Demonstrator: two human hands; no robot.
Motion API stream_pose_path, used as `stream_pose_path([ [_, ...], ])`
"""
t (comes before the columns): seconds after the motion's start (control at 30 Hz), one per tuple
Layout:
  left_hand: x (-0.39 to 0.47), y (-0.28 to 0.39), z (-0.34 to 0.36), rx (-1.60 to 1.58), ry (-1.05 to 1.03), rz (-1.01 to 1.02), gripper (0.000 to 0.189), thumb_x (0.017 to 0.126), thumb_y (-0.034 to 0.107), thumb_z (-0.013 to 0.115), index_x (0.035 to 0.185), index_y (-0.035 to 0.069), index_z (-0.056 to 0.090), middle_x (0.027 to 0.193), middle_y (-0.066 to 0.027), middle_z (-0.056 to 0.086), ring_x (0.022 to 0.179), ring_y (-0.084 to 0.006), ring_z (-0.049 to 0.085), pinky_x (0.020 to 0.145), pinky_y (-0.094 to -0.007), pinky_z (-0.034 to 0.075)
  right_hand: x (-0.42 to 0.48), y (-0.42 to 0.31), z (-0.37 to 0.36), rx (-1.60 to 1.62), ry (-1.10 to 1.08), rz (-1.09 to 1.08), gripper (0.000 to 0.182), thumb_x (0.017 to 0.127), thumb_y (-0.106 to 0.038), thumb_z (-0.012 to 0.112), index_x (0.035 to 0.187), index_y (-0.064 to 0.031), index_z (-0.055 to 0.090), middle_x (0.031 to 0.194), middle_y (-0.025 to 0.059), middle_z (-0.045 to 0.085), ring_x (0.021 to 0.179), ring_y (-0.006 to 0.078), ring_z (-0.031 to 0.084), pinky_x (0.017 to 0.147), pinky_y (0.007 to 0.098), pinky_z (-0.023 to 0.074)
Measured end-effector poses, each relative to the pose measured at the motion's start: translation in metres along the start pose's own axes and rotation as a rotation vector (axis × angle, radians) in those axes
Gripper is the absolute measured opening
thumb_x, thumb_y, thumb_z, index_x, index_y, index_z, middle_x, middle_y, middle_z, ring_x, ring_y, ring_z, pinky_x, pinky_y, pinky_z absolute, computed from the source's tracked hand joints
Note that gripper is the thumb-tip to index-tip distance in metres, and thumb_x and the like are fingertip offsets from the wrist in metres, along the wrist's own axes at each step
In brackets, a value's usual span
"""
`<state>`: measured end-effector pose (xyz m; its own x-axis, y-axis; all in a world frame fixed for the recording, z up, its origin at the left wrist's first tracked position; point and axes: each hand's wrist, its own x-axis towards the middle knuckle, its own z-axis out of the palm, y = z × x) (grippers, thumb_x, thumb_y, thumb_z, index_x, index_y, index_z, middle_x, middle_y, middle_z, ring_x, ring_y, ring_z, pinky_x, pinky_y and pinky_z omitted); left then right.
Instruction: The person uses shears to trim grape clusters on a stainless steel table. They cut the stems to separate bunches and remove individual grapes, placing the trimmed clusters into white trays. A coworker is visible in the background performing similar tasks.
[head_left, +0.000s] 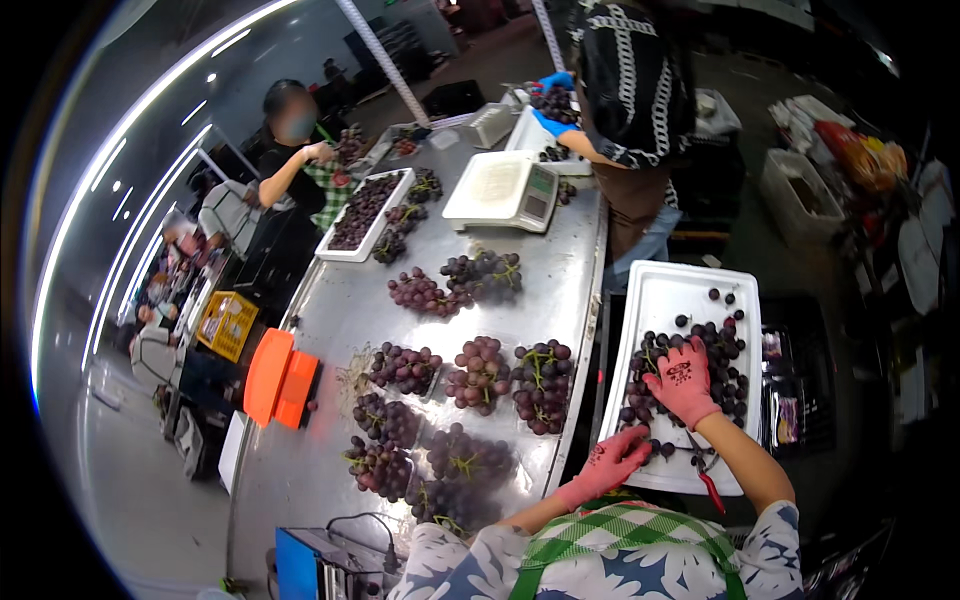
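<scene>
Both my hands wear pink gloves and reach into a white plastic tray (684, 274) of dark grapes at my right. My right hand (684, 381) lies on the bunch of grapes (727, 345), its fingers among the berries and green stems; whether they grip is hidden. Near the tray's left side, my left hand (609, 463) touches or almost touches the lower berries, its fingertips partly hidden. Red-handled pruning snips (705, 476) rest in the tray below my right hand, handles over the rim. Loose grapes (681, 321) lie in the tray's upper part.
On the steel table (315, 472) stand several grape bunches (478, 375), a white weighing scale (491, 187), an orange plastic object (281, 379) and a grape-filled tray (352, 255). One co-worker stands across the table (296, 172), another beyond the scale (630, 97). A blue box (300, 562) sits near my left.
</scene>
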<state>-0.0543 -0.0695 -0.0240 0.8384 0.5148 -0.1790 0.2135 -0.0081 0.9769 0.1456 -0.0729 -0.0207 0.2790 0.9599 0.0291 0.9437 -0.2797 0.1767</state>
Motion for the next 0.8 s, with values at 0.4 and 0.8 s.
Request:
stream_pose_path([
  [0.4,-0.009,0.006,-0.008,0.025,0.089,-0.011,0.035,0.087,0.024,0.059,0.116,0.003,0.055,0.075,0.0006,0.055,0.066,-0.0033,0.044,0.059,-0.0206,0.040,0.033,-0.027,0.005,-0.222,-0.362,-0.022,0.037,0.086,-0.021,0.036,0.104,-0.0113,0.066,0.111,0.0118,0.059,0.109,0.0324,0.048,0.101,0.0592,0.0192],
  [0.8,-0.006,-0.009,-0.007,-0.009,0.047,0.009,0.039,0.089,0.025,0.057,0.121,0.003,0.051,0.076,0.0029,0.052,0.065,-0.0034,0.041,0.056,-0.0187,0.036,0.034,-0.013,0.006,-0.203,-0.374,-0.020,0.032,0.081,-0.026,0.045,0.100,-0.0141,0.068,0.108,0.0081,0.062,0.104,0.0268,0.054,0.093,0.0480,0.0315],
])
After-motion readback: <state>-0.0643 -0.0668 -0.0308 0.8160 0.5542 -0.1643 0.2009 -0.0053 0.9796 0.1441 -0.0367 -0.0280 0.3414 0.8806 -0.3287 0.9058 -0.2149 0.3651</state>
